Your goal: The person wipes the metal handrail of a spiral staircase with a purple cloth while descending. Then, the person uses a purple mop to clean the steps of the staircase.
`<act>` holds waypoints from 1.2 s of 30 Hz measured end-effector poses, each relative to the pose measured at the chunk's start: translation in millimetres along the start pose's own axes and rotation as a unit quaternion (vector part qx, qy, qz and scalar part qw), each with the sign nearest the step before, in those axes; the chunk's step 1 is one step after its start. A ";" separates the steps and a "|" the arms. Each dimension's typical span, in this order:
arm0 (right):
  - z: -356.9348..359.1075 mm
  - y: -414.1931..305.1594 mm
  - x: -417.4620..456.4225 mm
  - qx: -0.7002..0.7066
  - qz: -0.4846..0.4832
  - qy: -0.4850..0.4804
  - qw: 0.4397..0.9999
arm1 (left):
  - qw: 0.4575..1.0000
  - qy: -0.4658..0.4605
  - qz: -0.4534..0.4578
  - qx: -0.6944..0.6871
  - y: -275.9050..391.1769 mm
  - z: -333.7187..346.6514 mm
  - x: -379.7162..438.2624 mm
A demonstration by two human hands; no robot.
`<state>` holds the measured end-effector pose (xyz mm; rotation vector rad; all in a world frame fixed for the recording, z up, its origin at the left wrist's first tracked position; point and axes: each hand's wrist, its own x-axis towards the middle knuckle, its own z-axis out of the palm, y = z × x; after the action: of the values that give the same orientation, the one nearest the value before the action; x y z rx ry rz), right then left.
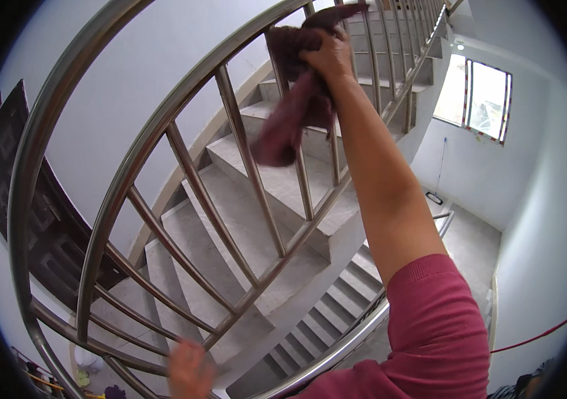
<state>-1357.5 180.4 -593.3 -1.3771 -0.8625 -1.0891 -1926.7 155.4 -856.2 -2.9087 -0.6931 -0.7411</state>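
Note:
My right hand (331,55) is stretched far out over the stair railing, clutching a dark maroon cloth (283,127). The cloth bunches around the upper rail (184,102) and the tops of the metal balusters, and one end hangs down in front of them. Low in the picture, my left hand (191,371) is blurred beside the lower rail (243,306). Whether its fingers touch the metal cannot be made out. Behind the balusters (191,169) rise grey stone steps (243,154).
A lower flight of stairs (308,344) with a shiny handrail (333,354) drops away below. A long-handled floor mop (434,198) leans under the window (478,97). At left is a dark panelled door (29,199). A red cord (535,334) stretches at right.

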 end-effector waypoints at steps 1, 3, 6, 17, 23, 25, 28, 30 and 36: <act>26.9 34.8 -4.0 -0.016 -0.058 0.003 0.998 | 0.994 0.065 0.035 0.083 10.7 -24.7 49.1; 18.2 49.3 -88.1 -0.001 -0.036 0.025 0.999 | 0.973 0.203 0.090 0.060 11.0 -47.4 137.1; 1.3 72.3 -241.3 -0.077 0.024 -0.028 0.996 | 0.937 0.292 0.125 0.145 24.6 -70.5 256.9; -0.2 50.0 14.4 -0.046 -0.025 0.141 0.989 | 0.915 0.303 -0.017 0.264 6.2 -84.5 360.0; 15.9 119.6 -30.8 -0.073 0.014 0.100 0.992 | 0.903 0.336 -0.021 0.268 0.9 -87.1 358.8; 13.3 146.1 -117.0 -0.041 0.038 0.080 0.995 | 0.907 0.329 -0.036 0.261 -2.7 -84.8 361.2; -13.0 141.8 -192.2 -0.075 0.051 0.011 0.996 | 0.909 0.323 -0.052 0.259 -2.9 -79.7 367.7; -20.6 162.8 -177.2 -0.015 0.031 0.042 0.999 | 0.913 0.312 -0.055 0.255 -5.3 -70.6 370.3; -47.8 251.6 -20.1 0.046 0.154 0.102 0.982 | 0.928 0.306 -0.039 0.209 -9.9 -87.6 357.2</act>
<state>-1132.6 107.6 -693.9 -1.2487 -0.5237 -0.9199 -1689.9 296.2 -612.4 -2.1046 -0.7650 -1.2468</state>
